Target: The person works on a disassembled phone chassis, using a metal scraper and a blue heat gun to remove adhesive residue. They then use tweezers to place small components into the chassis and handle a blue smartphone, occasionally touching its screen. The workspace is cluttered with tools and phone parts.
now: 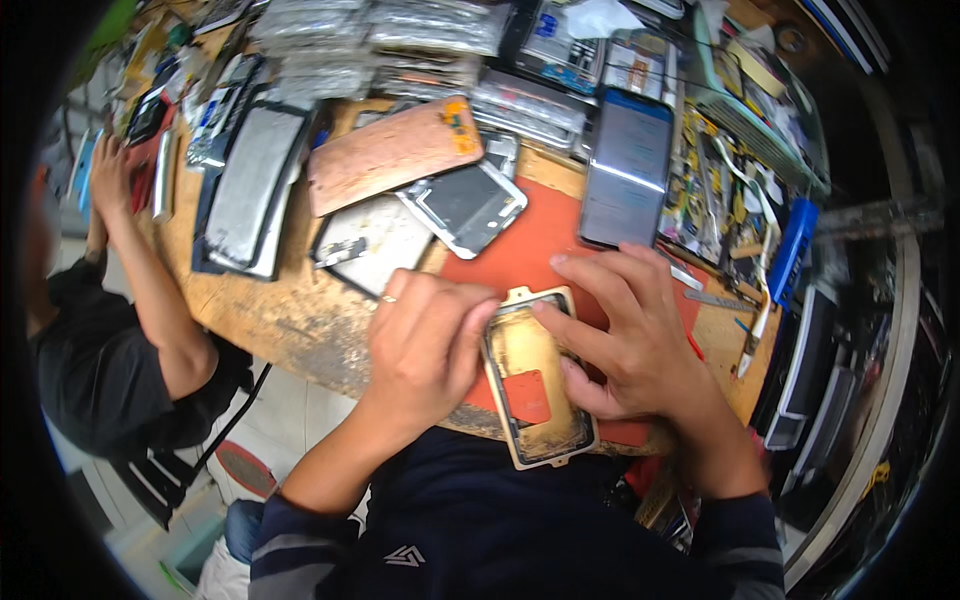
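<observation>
My left hand [435, 340] is curled around the upper left edge of a gold metal phone-sized frame [540, 420] with a squarish opening, which lies tilted over the front edge of an orange mat [470, 275]. My right hand [625, 345] is at its right side, fingers bent and spread, index fingertip and thumb touching the frame's inside, another finger raised above it. Beyond my hands lie a smartphone [625, 165] with a lit screen, a copper-coloured back panel [385, 160], a phone housing [465, 215] and a white panel [370, 245].
The worn wooden bench [280, 320] holds dark phone parts [250, 190], bagged stacks [420, 30], a basket [750, 110] of tools and a blue object [795, 250] at right. A co-worker [130, 370] sits at left, hands on the bench. A metal-framed rack [890, 350] stands at right.
</observation>
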A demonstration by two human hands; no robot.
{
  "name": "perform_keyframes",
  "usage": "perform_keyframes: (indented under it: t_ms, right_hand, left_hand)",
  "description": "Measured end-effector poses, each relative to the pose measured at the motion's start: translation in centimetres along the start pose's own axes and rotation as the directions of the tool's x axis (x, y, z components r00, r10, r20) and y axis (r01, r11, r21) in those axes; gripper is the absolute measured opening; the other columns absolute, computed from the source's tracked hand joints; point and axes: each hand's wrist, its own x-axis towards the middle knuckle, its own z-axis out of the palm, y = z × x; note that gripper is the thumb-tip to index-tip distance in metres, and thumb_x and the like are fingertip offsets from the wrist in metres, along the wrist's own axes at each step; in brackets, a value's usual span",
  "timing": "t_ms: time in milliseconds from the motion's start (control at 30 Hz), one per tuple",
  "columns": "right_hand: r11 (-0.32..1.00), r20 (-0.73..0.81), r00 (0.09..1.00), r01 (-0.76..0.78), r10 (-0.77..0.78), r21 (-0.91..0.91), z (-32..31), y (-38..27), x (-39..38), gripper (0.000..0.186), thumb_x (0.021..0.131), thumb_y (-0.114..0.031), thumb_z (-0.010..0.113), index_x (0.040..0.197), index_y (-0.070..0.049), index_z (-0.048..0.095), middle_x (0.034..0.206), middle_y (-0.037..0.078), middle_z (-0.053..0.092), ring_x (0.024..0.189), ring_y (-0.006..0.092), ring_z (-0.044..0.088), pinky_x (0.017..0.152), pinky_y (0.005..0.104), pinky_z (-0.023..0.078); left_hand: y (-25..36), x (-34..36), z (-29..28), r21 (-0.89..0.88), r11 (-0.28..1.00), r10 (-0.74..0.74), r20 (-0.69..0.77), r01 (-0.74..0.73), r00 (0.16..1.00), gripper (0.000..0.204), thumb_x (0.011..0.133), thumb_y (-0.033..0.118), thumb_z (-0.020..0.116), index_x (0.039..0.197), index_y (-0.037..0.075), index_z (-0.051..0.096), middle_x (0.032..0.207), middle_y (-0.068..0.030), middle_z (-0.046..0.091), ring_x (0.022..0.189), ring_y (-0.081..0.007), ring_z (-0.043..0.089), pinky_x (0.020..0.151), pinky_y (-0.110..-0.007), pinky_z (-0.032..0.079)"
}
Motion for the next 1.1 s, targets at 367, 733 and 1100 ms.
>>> perform_keyframes:
  t_ms: [367, 733, 1100]
  right_hand:
    - [0.998, 0.018, 1.0, 0.005, -0.006, 0.059, 0.1, -0.1, 0.5, 0.047, 0.071, -0.03, 0.078, 0.114, -0.011, 0.08, 0.141, 0.021, 0.059, 0.125, 0.0428, 0.054, 0.108, 0.0605, 0.04]
    - [0.991, 0.015, 1.0, 0.005, -0.003, -0.132, -0.3, -0.9, -0.3, 0.048, 0.073, -0.031, 0.08, 0.116, -0.01, 0.078, 0.138, 0.016, 0.06, 0.125, 0.0374, 0.055, 0.112, 0.0635, 0.036]
    - [0.994, -0.189, 0.982, -0.03, 0.011, -0.101, -1.0, -0.1, -0.4, 0.045, 0.072, -0.025, 0.08, 0.113, -0.007, 0.077, 0.117, 0.011, 0.067, 0.103, 0.0311, 0.063, 0.093, 0.0504, 0.044]
  left_hand:
    - [-0.4, -0.2, 0.6, -0.076, 0.995, 0.063, -0.049, -0.066, 0.997, 0.014, 0.089, 0.002, 0.08, 0.101, 0.003, 0.073, 0.087, -0.009, 0.065, 0.076, -0.0297, 0.06, 0.07, -0.04, 0.05]
    - [-0.3, -0.8, 0.7, -0.067, 0.997, 0.04, 0.035, -0.038, 0.999, 0.015, 0.092, 0.007, 0.077, 0.104, 0.003, 0.07, 0.089, -0.0097, 0.059, 0.086, -0.0313, 0.061, 0.08, -0.041, 0.053]
    - [0.2, -0.4, -0.2, 0.028, 0.997, 0.076, 0.074, -0.078, 0.994, 0.017, 0.087, -0.001, 0.079, 0.102, 0.003, 0.075, 0.082, -0.0106, 0.061, 0.075, -0.0304, 0.057, 0.07, -0.043, 0.044]
